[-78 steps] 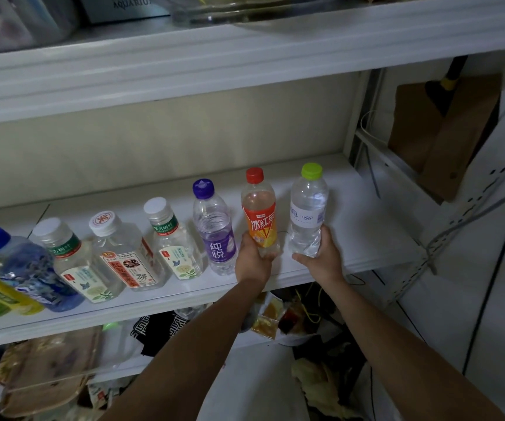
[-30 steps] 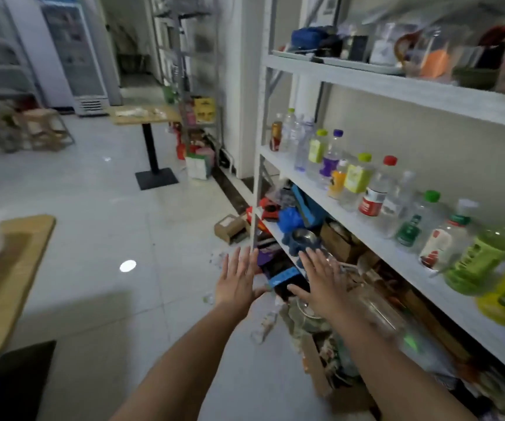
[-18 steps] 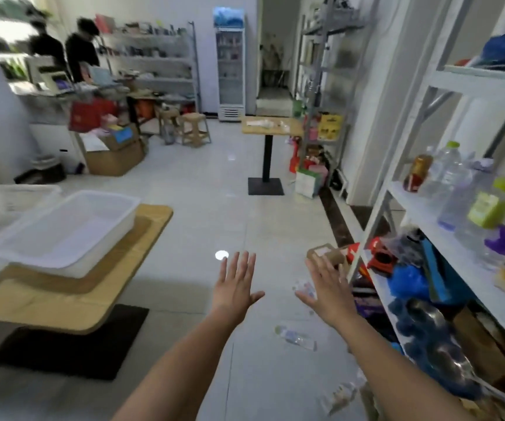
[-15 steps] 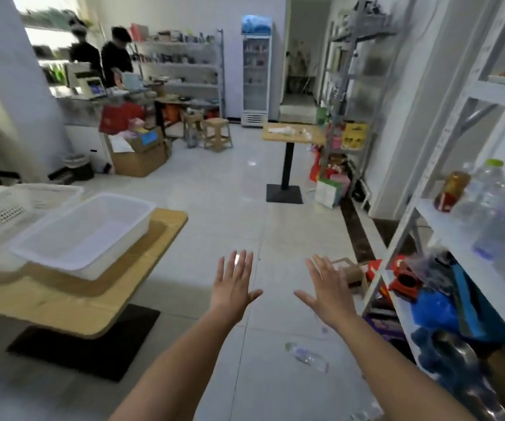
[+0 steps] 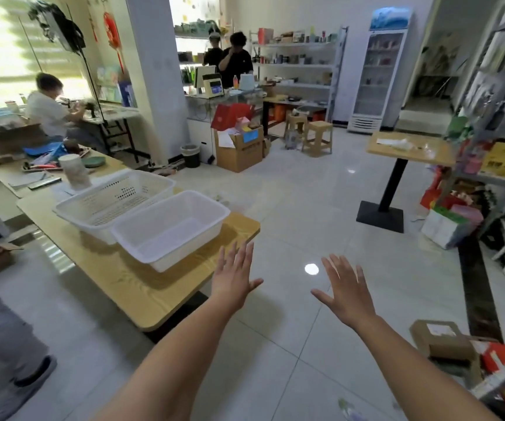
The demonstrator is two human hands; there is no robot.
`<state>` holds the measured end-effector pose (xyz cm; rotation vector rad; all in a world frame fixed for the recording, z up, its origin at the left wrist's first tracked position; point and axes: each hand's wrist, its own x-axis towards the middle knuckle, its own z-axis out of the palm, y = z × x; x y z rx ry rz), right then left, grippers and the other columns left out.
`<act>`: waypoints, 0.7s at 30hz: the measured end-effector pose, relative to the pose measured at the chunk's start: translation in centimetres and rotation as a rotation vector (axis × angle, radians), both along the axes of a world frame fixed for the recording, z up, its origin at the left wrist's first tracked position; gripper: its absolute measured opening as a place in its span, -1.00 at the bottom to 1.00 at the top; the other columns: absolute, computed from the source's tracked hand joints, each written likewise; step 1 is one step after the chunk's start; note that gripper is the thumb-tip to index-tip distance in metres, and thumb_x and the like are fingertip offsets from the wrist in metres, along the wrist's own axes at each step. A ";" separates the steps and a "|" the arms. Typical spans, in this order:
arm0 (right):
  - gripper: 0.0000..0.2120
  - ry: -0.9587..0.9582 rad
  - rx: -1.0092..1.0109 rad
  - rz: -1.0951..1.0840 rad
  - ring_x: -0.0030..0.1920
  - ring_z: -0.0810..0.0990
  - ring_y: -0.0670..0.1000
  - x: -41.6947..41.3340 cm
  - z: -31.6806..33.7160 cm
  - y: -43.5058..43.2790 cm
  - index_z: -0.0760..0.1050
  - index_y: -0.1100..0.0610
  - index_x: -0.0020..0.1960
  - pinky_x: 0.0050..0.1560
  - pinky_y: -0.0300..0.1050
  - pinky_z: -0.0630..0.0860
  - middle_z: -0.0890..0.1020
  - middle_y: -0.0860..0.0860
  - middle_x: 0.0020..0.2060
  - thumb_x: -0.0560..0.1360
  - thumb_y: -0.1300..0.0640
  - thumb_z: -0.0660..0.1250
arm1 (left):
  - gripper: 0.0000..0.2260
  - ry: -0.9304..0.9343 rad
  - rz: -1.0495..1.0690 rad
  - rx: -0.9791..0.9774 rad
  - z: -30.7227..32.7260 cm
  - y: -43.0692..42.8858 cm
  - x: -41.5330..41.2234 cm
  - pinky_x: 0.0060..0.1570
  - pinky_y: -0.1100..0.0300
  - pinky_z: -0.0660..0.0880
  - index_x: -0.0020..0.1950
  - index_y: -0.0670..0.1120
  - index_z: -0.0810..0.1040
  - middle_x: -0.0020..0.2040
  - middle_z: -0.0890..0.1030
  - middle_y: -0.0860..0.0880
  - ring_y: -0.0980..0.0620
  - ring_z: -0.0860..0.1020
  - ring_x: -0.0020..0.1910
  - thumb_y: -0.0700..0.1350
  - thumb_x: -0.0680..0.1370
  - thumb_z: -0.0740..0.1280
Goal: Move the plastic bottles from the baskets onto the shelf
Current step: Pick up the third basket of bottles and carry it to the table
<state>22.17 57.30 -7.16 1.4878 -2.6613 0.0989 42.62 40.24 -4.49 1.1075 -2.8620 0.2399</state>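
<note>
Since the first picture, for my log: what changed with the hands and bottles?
Both hands let go of the two bottles on the shelf, and the person turned left, away from it. The left hand and right hand now stretch open and empty toward the white baskets on the table, which look empty. The hands stayed open through the turn.

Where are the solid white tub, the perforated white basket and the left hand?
solid white tub (image 5: 172, 235): head view, bare inner floor.
perforated white basket (image 5: 117, 194): head view, holed inner wall.
left hand (image 5: 233, 281): head view, back of the hand.
</note>
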 end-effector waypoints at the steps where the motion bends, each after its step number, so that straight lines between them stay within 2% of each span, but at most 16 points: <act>1: -0.25 0.010 0.001 0.004 0.54 -0.23 -0.02 -1.0 -0.1 -0.7 -0.19 -0.02 0.56 0.48 0.05 -0.31 -0.15 -0.08 0.55 0.54 -0.35 -0.02 | -0.26 -0.001 0.011 0.006 -0.2 -0.5 -0.9 0.44 -0.08 -0.36 0.55 -0.10 -0.32 0.58 -0.23 -0.05 -0.09 -0.26 0.55 0.29 0.60 -0.04; 8: -0.22 0.074 0.065 0.043 0.54 -0.25 0.01 -10.1 0.3 -7.4 -0.24 -0.01 0.56 0.47 0.05 -0.34 -0.19 -0.04 0.55 0.54 -0.33 0.02 | -0.27 -0.016 -0.023 0.037 -1.8 -6.5 -10.0 0.46 -0.08 -0.32 0.56 -0.11 -0.30 0.58 -0.25 -0.05 -0.07 -0.28 0.55 0.27 0.61 -0.04; 12: -0.24 0.126 0.011 0.057 0.54 -0.24 0.00 -16.7 3.9 -14.0 -0.21 -0.02 0.56 0.47 0.04 -0.35 -0.16 -0.06 0.55 0.54 -0.32 0.04 | -0.29 0.087 0.129 0.063 0.2 -12.9 -15.8 0.49 -0.09 -0.25 0.56 -0.14 -0.27 0.58 -0.24 -0.08 -0.12 -0.26 0.55 0.25 0.63 -0.05; 16: -0.25 0.120 -0.060 -0.012 0.55 -0.20 0.01 -21.4 5.5 -18.6 -0.14 0.01 0.56 0.48 0.05 -0.32 -0.11 -0.04 0.55 0.55 -0.31 0.07 | -0.31 0.054 0.163 0.049 0.8 -17.4 -20.3 0.50 -0.10 -0.22 0.56 -0.16 -0.29 0.58 -0.24 -0.09 -0.14 -0.26 0.55 0.23 0.64 -0.08; 21: -0.25 0.081 0.013 0.036 0.54 -0.26 0.01 -26.1 4.0 -22.2 -0.21 -0.01 0.56 0.49 0.06 -0.33 -0.19 -0.04 0.55 0.56 -0.29 0.05 | -0.31 0.013 0.161 0.075 -1.3 -20.8 -25.0 0.49 -0.11 -0.25 0.55 -0.15 -0.29 0.56 -0.30 -0.13 -0.15 -0.30 0.53 0.24 0.63 -0.08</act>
